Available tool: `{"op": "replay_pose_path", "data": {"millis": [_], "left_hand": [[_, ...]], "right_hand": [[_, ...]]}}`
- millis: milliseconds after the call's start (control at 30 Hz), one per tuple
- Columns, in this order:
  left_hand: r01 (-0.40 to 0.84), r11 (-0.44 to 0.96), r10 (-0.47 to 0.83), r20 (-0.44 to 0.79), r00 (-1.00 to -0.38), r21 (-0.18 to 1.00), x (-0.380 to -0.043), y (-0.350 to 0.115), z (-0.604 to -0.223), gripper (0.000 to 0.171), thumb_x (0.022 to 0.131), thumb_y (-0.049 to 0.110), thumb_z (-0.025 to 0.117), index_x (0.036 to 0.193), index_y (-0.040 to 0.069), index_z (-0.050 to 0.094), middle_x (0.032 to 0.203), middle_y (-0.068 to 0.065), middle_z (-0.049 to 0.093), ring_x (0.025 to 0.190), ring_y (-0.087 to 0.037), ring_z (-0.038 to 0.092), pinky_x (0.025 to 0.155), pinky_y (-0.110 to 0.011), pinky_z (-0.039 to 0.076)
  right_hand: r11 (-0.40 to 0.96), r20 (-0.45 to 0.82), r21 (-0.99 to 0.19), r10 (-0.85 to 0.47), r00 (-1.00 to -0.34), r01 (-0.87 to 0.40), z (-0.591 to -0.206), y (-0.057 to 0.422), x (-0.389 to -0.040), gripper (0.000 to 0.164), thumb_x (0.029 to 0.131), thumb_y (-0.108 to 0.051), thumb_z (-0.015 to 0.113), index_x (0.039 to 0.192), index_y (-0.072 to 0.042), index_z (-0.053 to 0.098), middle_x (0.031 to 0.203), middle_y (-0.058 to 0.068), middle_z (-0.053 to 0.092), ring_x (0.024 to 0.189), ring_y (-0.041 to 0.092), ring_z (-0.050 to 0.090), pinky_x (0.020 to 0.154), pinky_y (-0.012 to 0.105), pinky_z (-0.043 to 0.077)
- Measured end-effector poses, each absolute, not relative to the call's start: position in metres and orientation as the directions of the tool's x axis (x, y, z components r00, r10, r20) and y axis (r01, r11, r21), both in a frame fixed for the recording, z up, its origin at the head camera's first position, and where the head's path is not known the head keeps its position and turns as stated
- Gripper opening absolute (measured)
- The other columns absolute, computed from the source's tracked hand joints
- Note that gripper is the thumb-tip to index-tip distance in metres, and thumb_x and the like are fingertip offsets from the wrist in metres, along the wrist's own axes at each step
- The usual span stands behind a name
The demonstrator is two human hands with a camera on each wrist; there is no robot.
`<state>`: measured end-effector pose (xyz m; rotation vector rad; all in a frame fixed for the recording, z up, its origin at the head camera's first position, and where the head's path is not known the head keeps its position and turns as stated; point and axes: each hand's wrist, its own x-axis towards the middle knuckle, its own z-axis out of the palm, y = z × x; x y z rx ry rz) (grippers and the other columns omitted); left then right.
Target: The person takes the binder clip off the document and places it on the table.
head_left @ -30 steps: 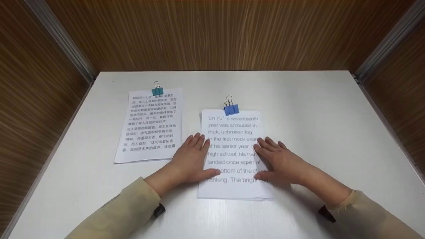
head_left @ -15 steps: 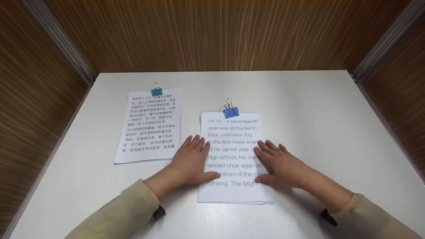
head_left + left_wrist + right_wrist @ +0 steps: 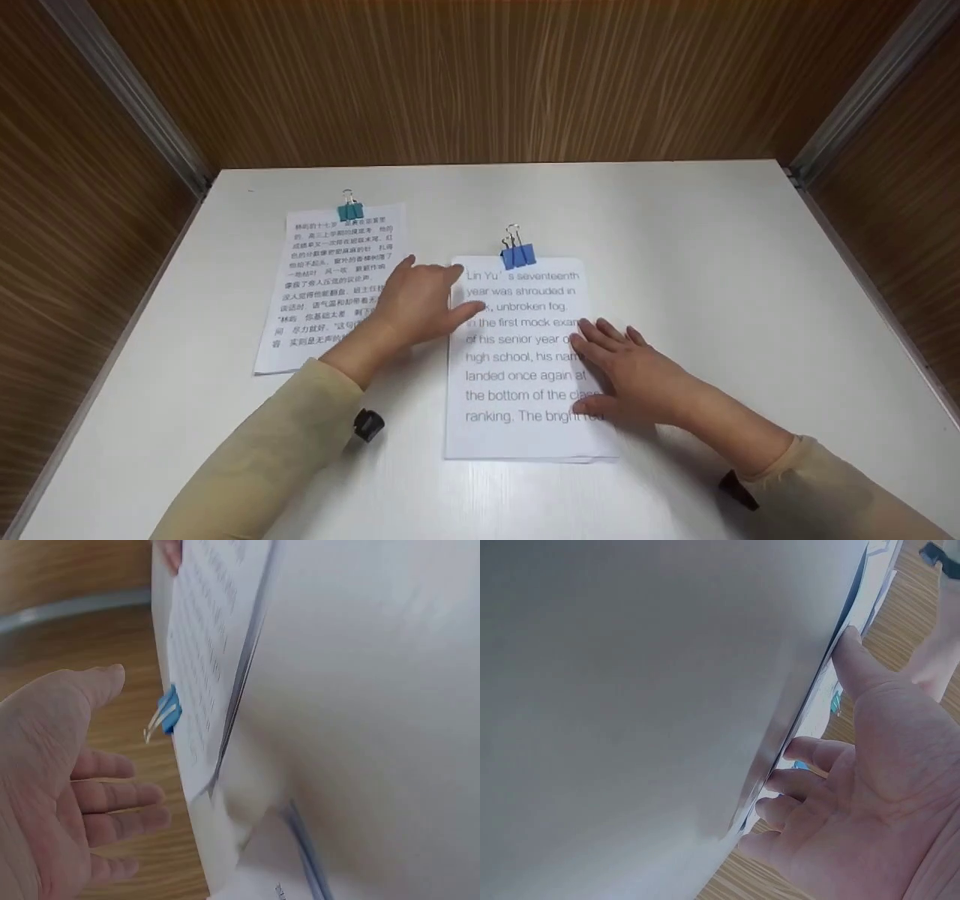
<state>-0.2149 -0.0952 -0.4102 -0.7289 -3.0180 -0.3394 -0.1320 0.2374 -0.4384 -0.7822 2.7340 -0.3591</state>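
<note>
A stack of printed English sheets [image 3: 525, 439] lies on the table, with a blue binder clip [image 3: 518, 256] on its top edge, handles upward. My right hand [image 3: 634, 367] rests along the stack's right edge, fingertips and thumb on the paper. In the right wrist view its fingers [image 3: 817, 754] lie against the sheets' side. Between this stack and another with Chinese text [image 3: 322, 281], my left hand [image 3: 420, 300] is raised. In the left wrist view, that hand's palm [image 3: 37, 787] faces the camera, fingers extended and holding nothing; the blue clip [image 3: 171, 711] appears beyond it.
A teal binder clip [image 3: 350, 211] grips the top of the Chinese-text stack at the left. The white table [image 3: 675, 225] is bounded by a wood-grain back panel [image 3: 480, 82] and side panels. Dark wrist devices [image 3: 368, 425] show below the sleeves.
My left hand has lifted off the English stack's left edge and moved up toward its top left corner, now partly covering the Chinese text. The right hand stays in place.
</note>
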Motion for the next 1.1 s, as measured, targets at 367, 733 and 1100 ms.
{"op": "replay_pose_path", "data": {"millis": [367,733,1100], "left_hand": [[0.261,0.787,0.363,-0.079,-0.928,0.560,-0.264,-0.104,-0.428,0.083,0.094,0.050,0.076,0.159,0.006,0.049,0.155,-0.016,0.056,0.148,-0.035,0.047,0.123,-0.045,0.035],[0.272,0.760,0.408,-0.109,-0.906,0.590,-0.277,-0.100,-0.441,0.089,0.093,0.043,0.079,0.166,0.011,0.038,0.158,-0.016,0.051,0.148,-0.035,0.045,0.125,-0.045,0.031],[0.121,0.554,0.341,-0.092,-0.936,0.824,-0.270,-0.100,-0.446,0.071,0.096,0.023,0.080,0.160,0.018,0.050,0.138,-0.012,0.062,0.122,-0.025,0.062,0.107,-0.038,0.049]], "right_hand": [[0.829,-0.214,-0.308,-0.538,-0.815,-0.466,-0.441,0.235,-0.132,0.099,0.093,-0.059,0.075,0.165,-0.003,0.035,0.174,0.017,0.023,0.160,0.042,0.018,0.125,0.068,0.016],[0.828,-0.209,-0.323,-0.534,-0.819,-0.458,-0.438,0.239,-0.132,0.097,0.094,-0.057,0.076,0.165,-0.004,0.036,0.173,0.017,0.024,0.159,0.044,0.019,0.125,0.068,0.015],[0.823,-0.199,-0.317,-0.543,-0.816,-0.471,-0.439,0.239,-0.133,0.098,0.094,-0.056,0.076,0.164,-0.002,0.036,0.173,0.018,0.024,0.158,0.046,0.020,0.124,0.070,0.017]]}}
